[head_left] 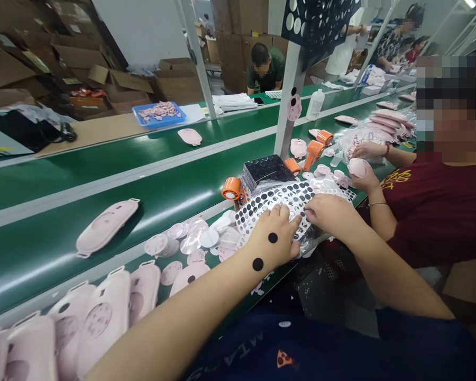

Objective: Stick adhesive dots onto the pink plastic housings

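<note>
sheet (277, 197) of black dots lying just beside the black stack (272, 168), left hand (275, 233) resting on it, thumb parting from fingers, right hand (330, 212) pinching narrowly there, holding what i cannot tell

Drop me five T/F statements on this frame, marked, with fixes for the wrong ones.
1. The left hand rests on a white sheet with black dots. True.
2. The right hand is well away from that sheet. False: its fingertips are at the sheet.
3. The left hand and wrist carry no stickers. False: two round black stickers are on them.
4. The blue tray holds small pink pieces. True.
5. The white bottle lies on its side. False: it stands upright.
</note>
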Demonstrator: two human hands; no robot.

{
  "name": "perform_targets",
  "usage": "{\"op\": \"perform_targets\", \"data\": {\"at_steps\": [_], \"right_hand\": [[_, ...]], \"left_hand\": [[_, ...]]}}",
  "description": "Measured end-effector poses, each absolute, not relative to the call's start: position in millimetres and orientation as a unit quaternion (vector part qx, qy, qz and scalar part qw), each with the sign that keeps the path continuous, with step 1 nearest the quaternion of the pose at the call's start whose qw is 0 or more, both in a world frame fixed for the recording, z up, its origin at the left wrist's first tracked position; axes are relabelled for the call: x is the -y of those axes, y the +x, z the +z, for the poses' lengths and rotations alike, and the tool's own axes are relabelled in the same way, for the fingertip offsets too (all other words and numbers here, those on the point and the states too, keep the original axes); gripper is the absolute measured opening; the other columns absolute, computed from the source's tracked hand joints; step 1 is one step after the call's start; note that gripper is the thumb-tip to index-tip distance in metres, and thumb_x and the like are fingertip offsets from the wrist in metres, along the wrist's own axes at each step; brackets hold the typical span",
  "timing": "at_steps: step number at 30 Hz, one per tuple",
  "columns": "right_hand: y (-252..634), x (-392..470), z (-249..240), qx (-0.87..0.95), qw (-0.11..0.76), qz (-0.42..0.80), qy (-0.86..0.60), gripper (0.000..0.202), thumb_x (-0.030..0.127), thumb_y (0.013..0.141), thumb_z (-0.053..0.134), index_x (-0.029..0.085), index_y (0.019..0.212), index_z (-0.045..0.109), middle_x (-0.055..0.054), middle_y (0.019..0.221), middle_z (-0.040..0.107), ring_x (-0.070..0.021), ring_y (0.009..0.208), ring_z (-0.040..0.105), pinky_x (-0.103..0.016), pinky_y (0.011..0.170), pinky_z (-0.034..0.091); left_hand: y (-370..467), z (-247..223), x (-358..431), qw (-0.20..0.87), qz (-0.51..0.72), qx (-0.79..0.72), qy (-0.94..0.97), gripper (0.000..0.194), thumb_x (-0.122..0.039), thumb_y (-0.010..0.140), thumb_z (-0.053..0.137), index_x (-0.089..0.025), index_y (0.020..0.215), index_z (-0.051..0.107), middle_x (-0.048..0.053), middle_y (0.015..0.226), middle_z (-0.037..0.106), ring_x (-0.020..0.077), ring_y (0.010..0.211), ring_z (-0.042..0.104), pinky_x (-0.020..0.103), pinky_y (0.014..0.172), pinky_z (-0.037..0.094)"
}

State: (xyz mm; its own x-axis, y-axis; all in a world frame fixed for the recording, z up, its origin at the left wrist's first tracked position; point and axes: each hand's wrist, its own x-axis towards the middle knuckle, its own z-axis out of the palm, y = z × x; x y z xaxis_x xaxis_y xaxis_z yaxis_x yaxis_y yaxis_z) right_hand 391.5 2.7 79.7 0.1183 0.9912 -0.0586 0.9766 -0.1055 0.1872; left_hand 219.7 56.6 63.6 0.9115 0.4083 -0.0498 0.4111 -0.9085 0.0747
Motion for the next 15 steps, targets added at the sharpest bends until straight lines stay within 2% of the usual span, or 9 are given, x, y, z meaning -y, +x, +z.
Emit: {"op": "perform_targets", "data": {"at_steps": [6,15], "right_hand": [[391.4,-2.0,73.9,-0.643,0.062,0.061,0.761,0.027,0.020,0.094,0.053,0.015,0.089,0.078,-0.012,0.091,0.076,-0.0227,0.082,0.069,-0.030,0.067,0.043],[414.8,-3.5,68.1,-0.627,-0.156,-0.052,0.762,0.020,0.022,0.078,0.057,0.019,0.069,0.075,-0.003,0.072,0.075,-0.0172,0.067,0.064,-0.027,0.063,0.045]], "left_hand": [[220.9,65.6,-55.6,0.045,-0.017,-0.214,0.976,0.061,-0.045,0.092,0.057,-0.018,0.148,0.053,0.021,0.145,0.054,0.0365,0.134,0.051,0.047,0.102,0.048],[219.5,66.5,-54.8,0.044,-0.018,-0.217,0.975,0.061,-0.045,0.093,0.057,-0.019,0.148,0.052,0.020,0.147,0.053,0.0378,0.139,0.047,0.047,0.103,0.048]]}}
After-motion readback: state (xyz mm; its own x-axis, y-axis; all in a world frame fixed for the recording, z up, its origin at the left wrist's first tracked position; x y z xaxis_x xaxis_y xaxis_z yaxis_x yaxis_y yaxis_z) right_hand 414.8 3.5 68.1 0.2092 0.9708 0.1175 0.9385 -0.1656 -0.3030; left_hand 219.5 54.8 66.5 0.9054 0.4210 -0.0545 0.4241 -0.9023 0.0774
